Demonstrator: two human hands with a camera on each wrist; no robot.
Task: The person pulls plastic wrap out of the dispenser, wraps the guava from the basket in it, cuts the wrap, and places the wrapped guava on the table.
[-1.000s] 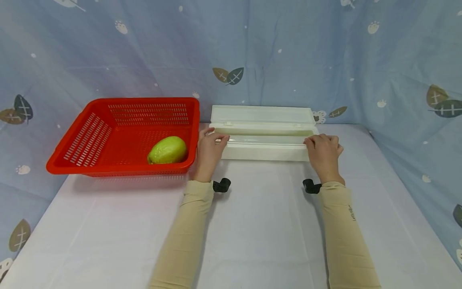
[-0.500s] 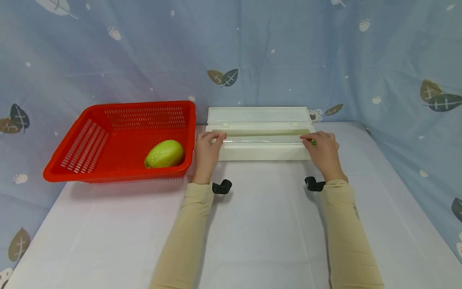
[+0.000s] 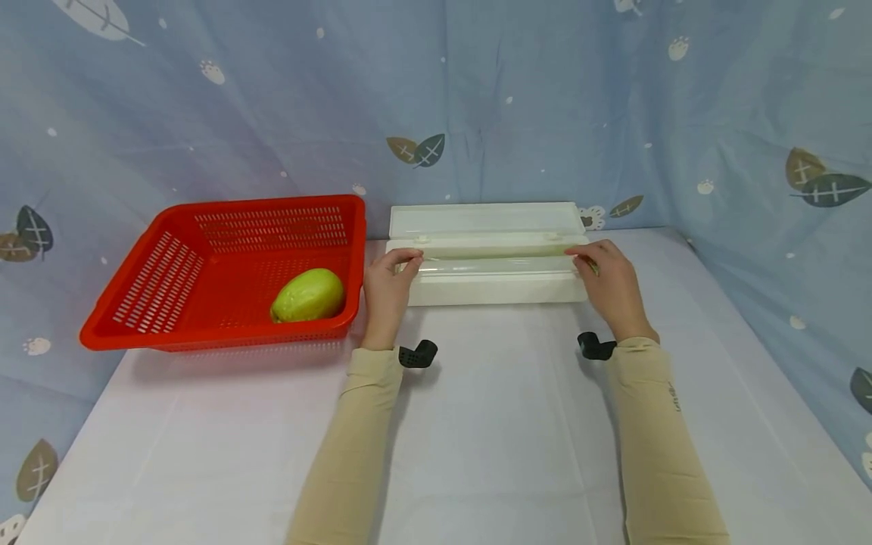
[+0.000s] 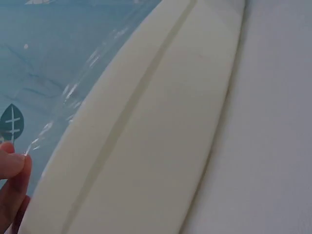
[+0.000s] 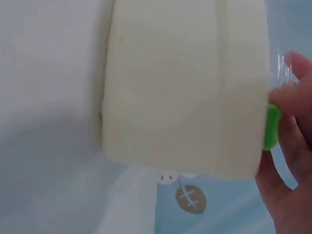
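Observation:
A long white cling film dispenser box [image 3: 497, 291] lies on the table with its lid [image 3: 484, 219] tipped back. At its left end my left hand [image 3: 385, 297] pinches a corner of the clear cling film [image 4: 73, 95] between thumb and fingers. My right hand [image 3: 611, 291] pinches the film's other corner at the right end. Between the two hands the film stretches along the top of the box. In the right wrist view a green slide cutter [image 5: 272, 127] shows at the box's edge, beside the right fingers.
A red plastic basket [image 3: 225, 333] stands on the left, close to the left hand. Inside it lies a yellow-green oval fruit [image 3: 309, 295]. A white cloth covers the table [image 3: 504, 424]. Behind hangs a blue patterned curtain [image 3: 286, 98].
Both hands have raised their fingertips slightly toward the box's back, with the film edge in them. The green cutter has come into sight by the right hand. The head view has shifted slightly.

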